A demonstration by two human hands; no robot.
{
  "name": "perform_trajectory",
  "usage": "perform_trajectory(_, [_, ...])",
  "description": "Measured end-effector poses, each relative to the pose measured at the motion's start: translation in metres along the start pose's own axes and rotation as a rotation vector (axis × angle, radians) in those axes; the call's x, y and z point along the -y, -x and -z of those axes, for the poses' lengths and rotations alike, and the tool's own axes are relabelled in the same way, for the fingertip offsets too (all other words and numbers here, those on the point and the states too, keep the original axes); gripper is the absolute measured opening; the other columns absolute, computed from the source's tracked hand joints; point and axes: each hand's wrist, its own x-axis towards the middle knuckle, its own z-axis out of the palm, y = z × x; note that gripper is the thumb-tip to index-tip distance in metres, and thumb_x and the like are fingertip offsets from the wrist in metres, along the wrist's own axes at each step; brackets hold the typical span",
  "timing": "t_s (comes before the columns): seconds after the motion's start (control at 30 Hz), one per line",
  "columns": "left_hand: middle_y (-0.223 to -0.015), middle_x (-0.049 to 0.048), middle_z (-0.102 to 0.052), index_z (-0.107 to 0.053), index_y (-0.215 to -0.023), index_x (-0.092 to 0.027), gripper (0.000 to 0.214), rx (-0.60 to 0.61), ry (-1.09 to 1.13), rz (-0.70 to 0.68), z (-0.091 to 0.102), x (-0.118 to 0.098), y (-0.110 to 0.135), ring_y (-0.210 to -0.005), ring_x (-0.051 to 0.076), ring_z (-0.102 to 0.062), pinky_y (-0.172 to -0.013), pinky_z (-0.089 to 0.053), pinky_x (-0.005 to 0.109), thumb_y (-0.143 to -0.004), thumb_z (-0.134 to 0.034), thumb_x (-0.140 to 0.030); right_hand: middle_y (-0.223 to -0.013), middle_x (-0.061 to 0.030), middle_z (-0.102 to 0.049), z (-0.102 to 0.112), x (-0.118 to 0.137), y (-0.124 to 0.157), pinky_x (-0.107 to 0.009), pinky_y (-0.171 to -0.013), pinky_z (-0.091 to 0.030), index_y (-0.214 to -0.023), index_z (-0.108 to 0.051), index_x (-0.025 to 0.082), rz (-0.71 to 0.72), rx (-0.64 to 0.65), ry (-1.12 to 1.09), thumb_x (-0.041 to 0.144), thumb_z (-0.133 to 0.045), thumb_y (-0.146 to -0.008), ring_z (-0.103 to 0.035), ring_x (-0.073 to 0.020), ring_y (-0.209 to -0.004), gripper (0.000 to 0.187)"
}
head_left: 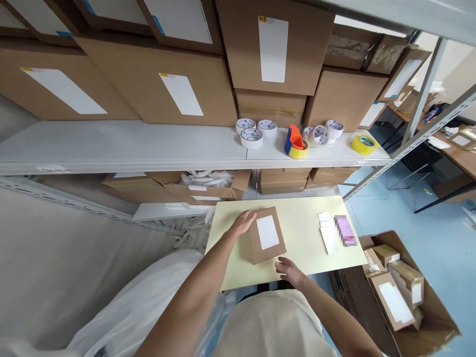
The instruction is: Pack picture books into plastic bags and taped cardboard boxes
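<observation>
A flat brown cardboard box (256, 248) with a white label (267, 232) on its top lies slightly turned on a pale yellow table (301, 218). My left hand (243, 222) rests at the box's upper left edge, its fingers stretched out along the side. Close to the lower right corner of the box is my right hand (290, 271), fingers apart and holding nothing; whether its fingertips touch the cardboard I cannot tell. Several white paper slips (328, 237) lie on the table to the right, beside a blurred purple item (345, 230).
Behind the table a grey shelf (148, 144) carries large cartons, white tape rolls (252, 139), a tape dispenser (295, 142) and a yellow tape roll (364, 144). An open carton (357, 297) of small boxes stands on the floor at right. White plastic sheeting (148, 297) is at left.
</observation>
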Motion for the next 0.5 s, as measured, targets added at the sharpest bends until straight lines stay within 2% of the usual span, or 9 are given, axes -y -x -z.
perform_trajectory(0.1, [-0.134,0.0163,-0.060,-0.064,-0.112,-0.015,0.058,-0.023,0.047,0.006,0.000,0.015,0.015,-0.130,0.033,-0.050,-0.106,-0.038,0.039,-0.078,-0.051,-0.060,-0.141,-0.0119,-0.051,-0.004,0.006,-0.001,-0.044,-0.103,-0.040,-0.127,-0.056,0.024,0.092,0.024,-0.125,0.061,-0.076,-0.063,-0.050,-0.0289,-0.129,0.076])
perform_trajectory(0.2, [-0.118,0.0136,-0.068,-0.066,-0.103,-0.016,0.058,-0.028,0.119,0.014,-0.001,0.033,0.037,-0.119,0.033,-0.058,-0.097,-0.045,0.037,-0.076,-0.048,-0.064,-0.150,-0.0093,-0.043,0.006,0.003,-0.006,-0.048,-0.107,-0.037,-0.137,-0.050,0.030,0.239,-0.042,-0.214,0.059,-0.077,-0.062,-0.041,-0.0309,-0.137,0.085])
perform_trajectory(0.27, [-0.106,0.0112,-0.072,-0.067,-0.096,-0.017,0.057,-0.019,0.183,0.007,-0.005,0.045,0.054,-0.109,0.032,-0.062,-0.091,-0.048,0.036,-0.073,-0.050,-0.067,-0.155,-0.0098,-0.036,0.015,-0.005,-0.011,-0.050,-0.108,-0.035,-0.142,-0.044,0.031,0.306,-0.116,-0.218,0.052,-0.083,-0.055,-0.033,-0.0328,-0.142,0.098])
perform_trajectory(0.33, [-0.101,0.0106,-0.072,-0.066,-0.094,-0.017,0.058,-0.015,0.252,-0.005,-0.013,0.054,0.071,-0.104,0.031,-0.064,-0.087,-0.049,0.036,-0.070,-0.054,-0.068,-0.157,-0.0098,-0.030,0.022,-0.016,-0.017,-0.052,-0.108,-0.033,-0.145,-0.039,0.033,0.349,-0.129,-0.154,0.041,-0.087,-0.047,-0.027,-0.0342,-0.144,0.109])
perform_trajectory(0.4, [-0.103,0.0120,-0.072,-0.064,-0.098,-0.016,0.061,-0.016,0.315,-0.016,-0.021,0.059,0.087,-0.104,0.030,-0.065,-0.086,-0.050,0.037,-0.068,-0.057,-0.069,-0.156,-0.0085,-0.032,0.025,-0.025,-0.023,-0.054,-0.107,-0.034,-0.146,-0.036,0.037,0.381,-0.111,-0.069,0.032,-0.086,-0.046,-0.029,-0.0342,-0.143,0.112])
perform_trajectory(0.5, [-0.107,0.0144,-0.071,-0.060,-0.101,-0.016,0.065,-0.016,0.438,-0.021,-0.030,0.061,0.104,-0.103,0.029,-0.066,-0.087,-0.050,0.038,-0.066,-0.058,-0.071,-0.145,-0.0094,-0.046,0.026,-0.028,-0.030,-0.051,-0.099,-0.042,-0.145,-0.038,0.035,0.425,-0.155,0.034,0.033,-0.078,-0.054,-0.049,-0.0316,-0.126,0.099])
